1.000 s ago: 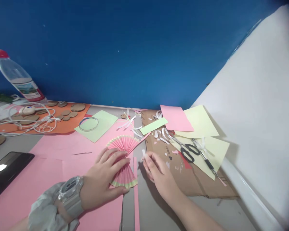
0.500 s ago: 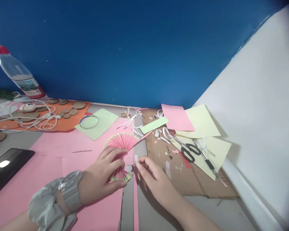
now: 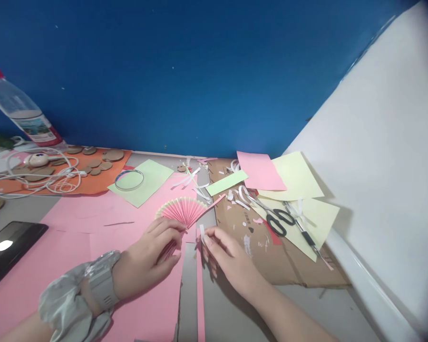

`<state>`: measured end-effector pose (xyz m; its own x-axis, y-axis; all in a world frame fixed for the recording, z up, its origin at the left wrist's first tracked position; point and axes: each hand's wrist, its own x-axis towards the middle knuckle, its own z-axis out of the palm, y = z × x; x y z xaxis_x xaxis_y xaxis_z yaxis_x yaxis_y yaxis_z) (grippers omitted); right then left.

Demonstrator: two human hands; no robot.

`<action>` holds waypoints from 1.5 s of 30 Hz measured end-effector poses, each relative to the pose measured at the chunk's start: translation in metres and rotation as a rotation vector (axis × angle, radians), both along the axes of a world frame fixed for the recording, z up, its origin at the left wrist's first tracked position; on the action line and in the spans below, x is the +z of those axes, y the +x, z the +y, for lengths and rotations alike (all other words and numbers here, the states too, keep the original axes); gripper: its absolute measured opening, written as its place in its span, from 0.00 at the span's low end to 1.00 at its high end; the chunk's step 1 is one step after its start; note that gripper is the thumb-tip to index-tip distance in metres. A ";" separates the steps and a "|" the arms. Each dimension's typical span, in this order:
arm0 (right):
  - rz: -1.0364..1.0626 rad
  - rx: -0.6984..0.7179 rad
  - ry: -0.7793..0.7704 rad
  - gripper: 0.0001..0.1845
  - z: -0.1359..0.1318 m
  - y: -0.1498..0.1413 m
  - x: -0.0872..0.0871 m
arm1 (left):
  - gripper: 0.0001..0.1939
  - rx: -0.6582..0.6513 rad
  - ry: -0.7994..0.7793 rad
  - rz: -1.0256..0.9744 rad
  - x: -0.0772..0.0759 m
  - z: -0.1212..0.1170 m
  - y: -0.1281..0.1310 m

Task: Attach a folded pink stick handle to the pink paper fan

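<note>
A pleated pink paper fan [image 3: 183,209] with a pale yellow-green scalloped edge lies on the pink paper sheet [image 3: 142,308]. My left hand [image 3: 151,249] is closed over its lower pleats, which it partly hides. A narrow pink stick-like end of the fan points up to the right. To the right of the fan, my right hand [image 3: 224,256] pinches a small white strip [image 3: 202,232] between thumb and fingertips. Whether the strip is paper or tape I cannot tell. Below the right fingertips, a long thin pink strip [image 3: 200,308] runs toward me.
On the right, scissors [image 3: 276,223] and a pen [image 3: 306,236] lie on pale yellow paper over cardboard [image 3: 285,273]. White scraps lie behind the hands. A tape ring [image 3: 129,180] rests on green paper. At left are a phone [image 3: 12,249], white cables [image 3: 62,168] and a bottle [image 3: 30,121].
The fan's lower pleats, spread out below my left hand before, are now drawn together under it. My left thumb has moved up and inward. My right hand keeps its pinch on the white strip.
</note>
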<state>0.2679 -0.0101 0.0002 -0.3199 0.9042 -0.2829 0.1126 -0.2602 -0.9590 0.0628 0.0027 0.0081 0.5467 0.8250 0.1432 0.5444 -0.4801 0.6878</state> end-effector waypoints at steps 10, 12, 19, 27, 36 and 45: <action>0.094 0.001 0.025 0.12 0.002 0.000 0.000 | 0.19 -0.080 0.003 -0.029 0.003 0.002 -0.001; 0.192 -0.039 -0.013 0.11 0.005 0.000 -0.002 | 0.17 -0.062 0.017 -0.033 0.000 0.004 -0.002; 0.253 -0.254 0.036 0.11 0.011 0.007 -0.003 | 0.09 0.147 0.252 0.066 -0.016 0.017 -0.011; 0.048 -0.186 0.058 0.16 0.008 0.005 -0.006 | 0.10 0.047 0.312 0.230 -0.010 -0.013 0.008; 0.097 -0.126 0.012 0.14 0.008 0.004 -0.007 | 0.18 0.339 0.302 0.434 -0.003 0.003 -0.013; 0.622 -0.050 -0.067 0.11 0.001 0.005 0.002 | 0.15 0.116 0.137 0.028 -0.003 -0.022 0.012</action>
